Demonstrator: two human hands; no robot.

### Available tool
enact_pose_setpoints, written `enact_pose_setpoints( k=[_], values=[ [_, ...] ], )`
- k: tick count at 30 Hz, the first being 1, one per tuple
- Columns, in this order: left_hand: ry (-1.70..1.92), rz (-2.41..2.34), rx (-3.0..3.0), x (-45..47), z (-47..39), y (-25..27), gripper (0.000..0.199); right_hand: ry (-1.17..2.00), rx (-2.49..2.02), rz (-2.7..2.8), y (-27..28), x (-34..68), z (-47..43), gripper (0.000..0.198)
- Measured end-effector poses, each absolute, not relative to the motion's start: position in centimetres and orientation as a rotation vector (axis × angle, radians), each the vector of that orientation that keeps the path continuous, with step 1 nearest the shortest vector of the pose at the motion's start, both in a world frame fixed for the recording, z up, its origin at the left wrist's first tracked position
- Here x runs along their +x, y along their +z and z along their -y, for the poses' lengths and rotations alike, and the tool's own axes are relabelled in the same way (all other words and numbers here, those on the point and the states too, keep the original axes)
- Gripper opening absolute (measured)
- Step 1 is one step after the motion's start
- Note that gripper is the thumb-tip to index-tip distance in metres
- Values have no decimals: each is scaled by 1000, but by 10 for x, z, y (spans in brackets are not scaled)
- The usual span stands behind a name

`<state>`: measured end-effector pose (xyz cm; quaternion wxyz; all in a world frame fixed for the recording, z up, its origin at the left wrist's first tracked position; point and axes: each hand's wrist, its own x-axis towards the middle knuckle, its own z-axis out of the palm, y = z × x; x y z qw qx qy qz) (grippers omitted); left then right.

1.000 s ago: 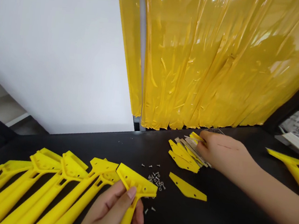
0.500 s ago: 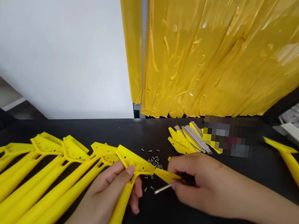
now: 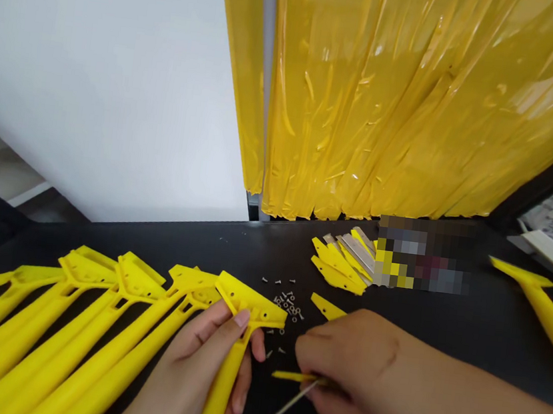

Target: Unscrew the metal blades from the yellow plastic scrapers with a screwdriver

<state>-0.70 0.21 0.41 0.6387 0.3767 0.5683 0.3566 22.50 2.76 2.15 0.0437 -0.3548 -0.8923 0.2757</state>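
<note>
"In the head view, what's the left hand (image 3: pixel 190 357) got?"
"A yellow arm (image 3: pixel 228 379), thumb and fingers snug below its flared end, beside a row of yellow arms (image 3: pixel 64 335)."
"And the right hand (image 3: pixel 360 372)?"
"Pinching a thin yellow plate (image 3: pixel 288 376) and slim metal rod (image 3: pixel 288 406) above the black table (image 3: pixel 276 250), near loose screws (image 3: pixel 289 301)."

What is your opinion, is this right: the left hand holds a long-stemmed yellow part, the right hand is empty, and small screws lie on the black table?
Not quite: the right hand is not empty. The head view shows it holding a thin yellow piece and a slim rod. The left hand, long-stemmed yellow part, small screws and black table are as you say.
</note>
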Motion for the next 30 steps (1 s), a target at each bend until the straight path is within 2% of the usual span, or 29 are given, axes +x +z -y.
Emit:
enact_pose_setpoints(
  k=[3, 5, 7, 9, 11, 14, 18, 22, 26, 30],
  values=[
    [807, -1314, 860, -8, -2, 3, 46, 343, -1052, 2994, 23, 215, -15, 15],
    [808, -1317, 858, -8, -3, 2, 45, 316, -1040, 2993, 28, 215, -12, 18],
    [810, -1320, 857, -8, -3, 1, 45, 438, -1066, 2869, 35, 222, -18, 26],
    [813, -1320, 869, -8, -4, 1, 46, 421, -1245, 2682, 40, 237, -36, 31],
    [815, -1321, 886, -8, -4, 2, 47, 182, -1637, 2421, 43, 255, -61, 31],
    [802, -1327, 899, -7, -4, 4, 47, -2, -1986, 2139, 39, 283, -99, 31],
    [800, -1323, 919, -7, -4, 5, 47, 71, -2201, 2069, 26, 303, -127, 37],
    [801, -1338, 887, -7, -3, 3, 44, 242, -2274, 2111, 14, 306, -135, 33],
    [789, -1330, 880, -6, -4, 4, 45, 428, -2194, 2095, 10, 311, -141, 26],
    [800, -1283, 890, -6, -6, 7, 42, 687, -1927, 1977, 17, 311, -137, 33]
  ],
)
